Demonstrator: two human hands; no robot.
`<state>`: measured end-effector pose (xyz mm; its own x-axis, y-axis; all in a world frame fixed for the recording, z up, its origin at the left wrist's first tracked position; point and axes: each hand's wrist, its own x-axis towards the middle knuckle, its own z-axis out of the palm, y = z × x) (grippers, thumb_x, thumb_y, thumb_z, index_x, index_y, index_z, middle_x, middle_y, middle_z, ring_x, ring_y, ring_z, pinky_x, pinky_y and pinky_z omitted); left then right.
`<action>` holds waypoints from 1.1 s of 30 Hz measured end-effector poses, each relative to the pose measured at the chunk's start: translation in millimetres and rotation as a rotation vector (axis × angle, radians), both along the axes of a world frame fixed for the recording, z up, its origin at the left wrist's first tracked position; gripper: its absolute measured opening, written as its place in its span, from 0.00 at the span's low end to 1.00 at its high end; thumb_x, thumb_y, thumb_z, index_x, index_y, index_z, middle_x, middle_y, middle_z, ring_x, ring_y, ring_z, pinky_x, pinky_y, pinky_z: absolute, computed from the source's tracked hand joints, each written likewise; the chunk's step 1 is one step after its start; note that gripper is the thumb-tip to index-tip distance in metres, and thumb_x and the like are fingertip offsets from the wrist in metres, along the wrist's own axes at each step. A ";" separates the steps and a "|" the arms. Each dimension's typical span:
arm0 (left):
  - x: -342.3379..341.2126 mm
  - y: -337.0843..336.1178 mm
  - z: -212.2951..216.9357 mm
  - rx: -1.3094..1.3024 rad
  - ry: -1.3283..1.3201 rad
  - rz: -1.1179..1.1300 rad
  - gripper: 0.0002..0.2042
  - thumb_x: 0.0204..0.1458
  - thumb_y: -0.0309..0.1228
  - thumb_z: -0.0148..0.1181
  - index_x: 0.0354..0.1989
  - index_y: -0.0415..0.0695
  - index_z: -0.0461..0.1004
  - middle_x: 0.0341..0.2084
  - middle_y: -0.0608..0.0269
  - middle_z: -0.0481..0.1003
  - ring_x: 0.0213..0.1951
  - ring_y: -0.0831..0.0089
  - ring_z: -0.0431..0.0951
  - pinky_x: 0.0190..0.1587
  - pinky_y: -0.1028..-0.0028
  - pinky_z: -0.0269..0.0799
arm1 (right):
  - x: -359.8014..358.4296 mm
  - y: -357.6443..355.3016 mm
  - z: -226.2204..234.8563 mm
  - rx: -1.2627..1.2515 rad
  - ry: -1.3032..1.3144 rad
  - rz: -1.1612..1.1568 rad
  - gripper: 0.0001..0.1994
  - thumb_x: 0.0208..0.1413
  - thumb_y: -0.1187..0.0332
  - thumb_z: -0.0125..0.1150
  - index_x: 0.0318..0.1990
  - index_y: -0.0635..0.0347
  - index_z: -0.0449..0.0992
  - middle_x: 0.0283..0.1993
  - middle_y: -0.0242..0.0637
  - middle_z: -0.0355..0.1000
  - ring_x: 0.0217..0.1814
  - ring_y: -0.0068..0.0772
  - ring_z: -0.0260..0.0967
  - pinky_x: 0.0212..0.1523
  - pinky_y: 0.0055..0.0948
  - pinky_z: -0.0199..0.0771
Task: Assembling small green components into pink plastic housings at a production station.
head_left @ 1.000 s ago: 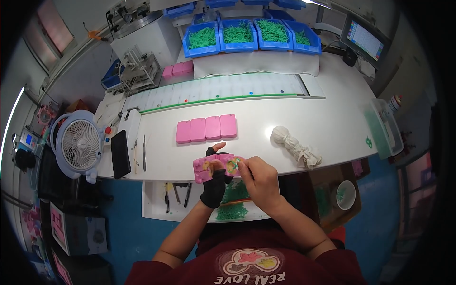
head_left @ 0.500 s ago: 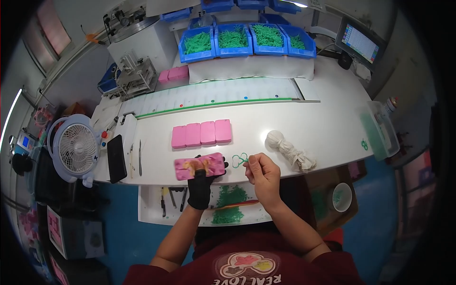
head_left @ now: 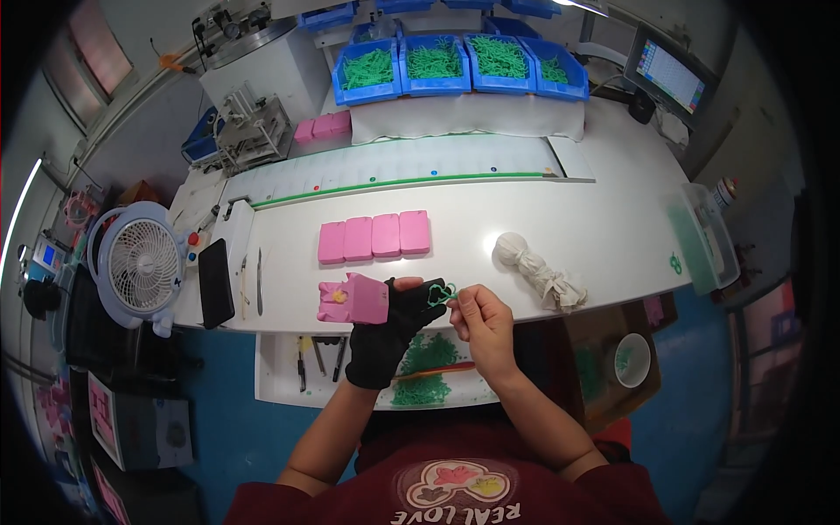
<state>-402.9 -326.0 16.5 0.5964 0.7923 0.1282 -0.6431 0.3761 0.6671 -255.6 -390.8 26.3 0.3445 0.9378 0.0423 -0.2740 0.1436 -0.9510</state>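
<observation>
My left hand (head_left: pixel 385 337), in a black glove with bare skin showing at a fingertip, grips a pink mould (head_left: pixel 366 302). The mould is tilted, with a smooth side toward me and a notched end with a little yellow at the left. Some gloved fingers reach right, beside a thin green looped piece (head_left: pixel 444 295). My bare right hand (head_left: pixel 481 328) pinches that piece between thumb and fingers; whether the glove touches it, I cannot tell. Beyond the hands, several pink blocks (head_left: pixel 386 234) lie side by side on the white table (head_left: pixel 472 214).
A tied white cloth bundle (head_left: pixel 535 269) lies to the right. On the left stand a fan (head_left: pixel 142 267), a black phone-like slab (head_left: pixel 215 284) and thin tools (head_left: pixel 259 280). Below the hands, an open drawer (head_left: pixel 293 392) holds green scraps. Blue bins (head_left: pixel 435 85) of green pieces line the back.
The pink mould has turned from lying flat, its hollowed face and tan contents showing, to a tilted pose with a smooth side visible. Gloved fingers now extend beside the green piece.
</observation>
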 end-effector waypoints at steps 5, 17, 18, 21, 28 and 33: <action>1.6 -5.5 2.3 0.008 -0.044 0.013 0.25 0.63 0.47 0.40 0.54 0.34 0.62 0.52 0.43 0.69 0.56 0.54 0.70 0.61 0.54 0.63 | -2.2 -3.1 -2.8 -0.023 -0.053 0.004 0.13 0.66 0.65 0.49 0.32 0.64 0.73 0.22 0.26 0.66 0.19 0.11 0.54 0.19 0.16 0.53; 1.0 -9.5 3.1 0.018 0.072 0.121 0.20 0.61 0.46 0.43 0.47 0.40 0.68 0.45 0.49 0.72 0.53 0.53 0.73 0.58 0.49 0.66 | -3.4 -4.7 -10.8 0.055 -0.233 0.009 0.12 0.66 0.64 0.48 0.34 0.62 0.72 0.23 0.26 0.65 0.20 0.11 0.51 0.20 0.14 0.50; 0.2 -8.3 3.6 0.071 0.078 0.093 0.22 0.62 0.48 0.41 0.49 0.39 0.66 0.48 0.47 0.71 0.53 0.54 0.72 0.59 0.52 0.65 | -2.6 -4.2 -12.5 0.066 -0.206 0.032 0.12 0.67 0.64 0.47 0.35 0.62 0.71 0.24 0.26 0.65 0.19 0.11 0.51 0.20 0.14 0.50; -0.2 -7.8 5.6 0.132 0.122 0.073 0.25 0.61 0.50 0.40 0.50 0.37 0.65 0.50 0.44 0.71 0.54 0.55 0.72 0.59 0.56 0.64 | -0.7 -3.5 -14.0 0.038 -0.061 0.109 0.12 0.67 0.64 0.46 0.36 0.60 0.71 0.25 0.25 0.65 0.20 0.11 0.51 0.21 0.13 0.49; -1.8 -8.7 4.9 0.152 0.200 0.097 0.28 0.59 0.53 0.41 0.50 0.38 0.65 0.49 0.44 0.72 0.54 0.57 0.72 0.59 0.57 0.64 | 1.2 -2.8 -18.6 0.016 0.012 0.174 0.11 0.67 0.63 0.46 0.36 0.59 0.70 0.27 0.25 0.64 0.23 0.11 0.53 0.22 0.12 0.51; -2.3 -9.6 8.1 0.153 0.189 0.088 0.27 0.60 0.52 0.40 0.50 0.38 0.65 0.49 0.44 0.72 0.53 0.58 0.72 0.59 0.57 0.64 | 1.4 -3.0 -21.1 0.022 0.024 0.188 0.11 0.67 0.62 0.46 0.36 0.58 0.70 0.27 0.25 0.64 0.23 0.11 0.53 0.23 0.12 0.51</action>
<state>-405.2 -335.6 24.6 0.5504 0.8225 0.1431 -0.5274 0.2097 0.8233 -254.1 -393.8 5.2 0.1644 0.9847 0.0571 -0.3208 0.1081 -0.9410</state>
